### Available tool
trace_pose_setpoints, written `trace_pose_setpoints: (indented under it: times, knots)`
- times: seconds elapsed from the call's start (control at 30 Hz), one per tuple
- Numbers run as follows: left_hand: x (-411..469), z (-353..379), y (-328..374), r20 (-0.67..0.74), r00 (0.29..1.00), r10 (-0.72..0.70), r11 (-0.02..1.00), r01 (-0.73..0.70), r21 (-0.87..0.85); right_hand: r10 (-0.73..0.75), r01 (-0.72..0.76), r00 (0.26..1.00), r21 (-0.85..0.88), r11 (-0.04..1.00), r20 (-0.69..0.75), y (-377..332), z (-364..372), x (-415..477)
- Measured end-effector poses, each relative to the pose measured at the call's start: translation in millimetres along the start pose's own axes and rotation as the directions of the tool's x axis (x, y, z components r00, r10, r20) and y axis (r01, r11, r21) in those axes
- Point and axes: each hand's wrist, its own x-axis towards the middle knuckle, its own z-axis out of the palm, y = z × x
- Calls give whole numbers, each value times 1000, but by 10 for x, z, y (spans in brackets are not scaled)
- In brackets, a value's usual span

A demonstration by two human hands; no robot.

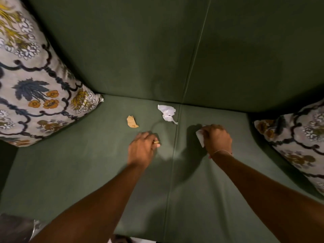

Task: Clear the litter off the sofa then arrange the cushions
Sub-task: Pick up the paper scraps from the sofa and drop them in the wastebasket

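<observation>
My left hand [142, 149] pinches a tiny tan scrap; my right hand [216, 138] grips white paper. The small crumpled tan paper [132, 122] lies on the green sofa seat [87, 163], just beyond my left hand, nearer it.

The sofa [157, 50] in front of me is a plain dark green all over, seat and back alike, with no pattern. The cushion at the upper left of the frame [35, 85] has a pale grey-beige ground with a dark navy scalloped trellis, blue-grey leaves, orange and mustard-yellow flowers and small white blossoms. The cushion at the right edge [298, 142] carries the same print, dimmer in shadow. Near the middle of the frame lie a white crumpled paper [167, 113] and a tan scrap [132, 121]. A white piece [200, 137] shows beside my right hand [217, 139], and something yellowish [156, 142] at my left hand [142, 148].
</observation>
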Motion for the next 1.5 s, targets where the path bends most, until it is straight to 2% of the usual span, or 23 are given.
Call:
trace_pose_setpoints:
  times: [0.13,0.2,0.3,0.37,0.47,0.57,0.63,0.7,0.77,0.9,1.03,1.13,1.27,1.33,1.43,1.5]
  knots:
    - [227,-323,-350,-124,973,-196,980,200,17,-151,152,988,81,985,-22,-548,96,276]
    - [350,-406,-467,-150,962,-227,972,234,34,-202,201,979,87,976,5,-847,201,451]
    - [492,-394,-537,-112,974,-197,977,204,58,-266,258,959,92,962,94,-1149,419,632]
    - [553,-321,-578,-82,979,-188,980,192,53,-255,255,949,29,967,186,-1205,561,690]
    - [586,-210,-637,-67,987,-149,987,152,51,-289,303,943,-66,951,163,-1180,670,678]
    - [539,-188,-672,-85,993,-82,996,86,38,-318,348,923,-116,930,215,-1195,704,601]
    - [459,-209,-677,-96,989,-111,994,109,-22,-206,220,960,-57,974,188,-1192,700,490]
    - [332,-220,-707,-96,982,-164,983,155,-99,-4,-15,988,125,992,152,-1186,665,324]
    - [159,-235,-788,-87,973,-213,969,199,-148,163,-211,973,338,917,164,-1242,679,130]
    - [-323,-362,-1163,-25,944,-330,912,312,-266,284,-360,931,464,809,228,-1497,856,-370]
    - [-1007,-573,-1756,41,869,-493,772,459,-440,326,-489,869,548,679,372,-2043,1268,-1032]
    - [-1609,-657,-2257,37,800,-599,677,531,-511,289,-483,854,455,748,433,-2543,1579,-1515]
    - [-2531,-762,-3147,-22,707,-707,629,615,-475,194,-402,843,349,847,501,-3339,2049,-2324]
    - [-2964,-776,-3550,-14,636,-772,560,669,-488,175,-394,848,374,839,500,-3691,2265,-2736]
    - [-3554,-790,-4185,39,455,-890,378,781,-497,65,-320,857,428,845,512,-4194,2658,-3296]
    - [-3823,-761,-4570,42,397,-917,338,828,-448,20,-291,836,412,863,549,-4500,2911,-3546]
